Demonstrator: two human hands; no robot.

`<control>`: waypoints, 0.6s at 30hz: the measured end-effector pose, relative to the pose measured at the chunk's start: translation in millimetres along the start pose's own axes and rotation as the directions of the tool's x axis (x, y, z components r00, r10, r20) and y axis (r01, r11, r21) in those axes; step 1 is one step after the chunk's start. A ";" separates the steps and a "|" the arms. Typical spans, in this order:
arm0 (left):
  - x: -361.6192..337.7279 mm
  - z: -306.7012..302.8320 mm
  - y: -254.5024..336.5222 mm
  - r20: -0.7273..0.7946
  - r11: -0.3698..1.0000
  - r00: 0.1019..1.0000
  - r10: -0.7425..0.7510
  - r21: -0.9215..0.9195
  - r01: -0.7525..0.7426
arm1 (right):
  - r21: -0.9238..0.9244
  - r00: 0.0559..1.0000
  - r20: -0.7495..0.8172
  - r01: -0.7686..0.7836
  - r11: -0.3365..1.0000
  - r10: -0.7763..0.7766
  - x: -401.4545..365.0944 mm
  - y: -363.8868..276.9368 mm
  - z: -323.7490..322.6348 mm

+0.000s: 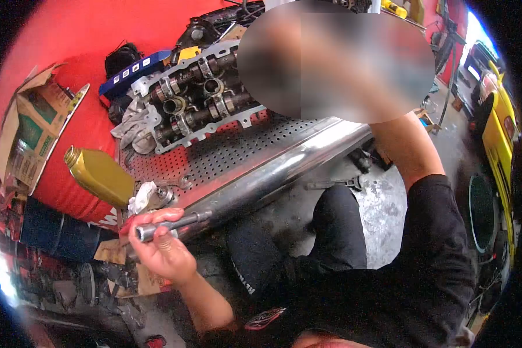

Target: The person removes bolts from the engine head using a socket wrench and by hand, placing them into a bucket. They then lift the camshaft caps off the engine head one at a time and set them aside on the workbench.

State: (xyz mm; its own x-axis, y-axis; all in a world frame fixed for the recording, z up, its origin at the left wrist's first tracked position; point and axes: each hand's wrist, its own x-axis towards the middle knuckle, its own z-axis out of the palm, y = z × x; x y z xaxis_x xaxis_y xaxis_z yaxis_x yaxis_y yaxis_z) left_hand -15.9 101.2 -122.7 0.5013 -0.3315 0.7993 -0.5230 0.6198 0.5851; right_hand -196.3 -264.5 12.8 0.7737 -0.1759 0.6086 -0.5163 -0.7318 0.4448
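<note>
My left hand (167, 249) is closed round a metal socket on an extension bar (182, 223), with the wide end at the fingers and the thin end pointing right. It hovers in front of the perforated metal bench (214, 153). My right hand (287, 43) reaches far forward over the bench. A grey blur covers it, so its fingers and anything in them are hidden. On the bench lies an engine cylinder head (200, 95) with its camshafts and caps exposed. The blur hides its right end.
A gold oil bottle (101, 174) and crumpled white cloth (142, 197) are at the bench's left end. Beside the cylinder head lie a grey rag (136, 124) and a blue box (134, 75). A red drum (75, 185) stands left. A yellow car (500, 139) is at right.
</note>
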 end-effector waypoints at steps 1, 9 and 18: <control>-2.9 5.4 2.3 -0.008 1.000 1.000 -0.021 0.013 0.021 | -0.025 0.998 0.020 0.057 0.998 -0.057 1.6 -0.7 0.3; -9.6 20.6 6.0 0.013 0.995 0.997 -0.077 -0.066 0.078 | -0.035 0.995 -0.058 0.078 0.996 -0.080 -1.6 -2.8 13.7; -15.8 38.8 13.5 0.045 0.988 0.996 -0.080 -0.129 0.086 | -0.134 0.999 -0.042 0.018 0.991 -0.024 8.2 -20.0 10.0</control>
State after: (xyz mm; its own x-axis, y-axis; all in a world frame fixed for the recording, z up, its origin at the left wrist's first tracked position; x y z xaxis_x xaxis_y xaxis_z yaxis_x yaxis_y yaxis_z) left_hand -57.6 87.2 -122.1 0.5100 -0.4120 0.7551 -0.3851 0.6756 0.6287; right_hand -175.9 -257.9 2.3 0.7696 -0.1303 0.6251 -0.5469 -0.6398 0.5400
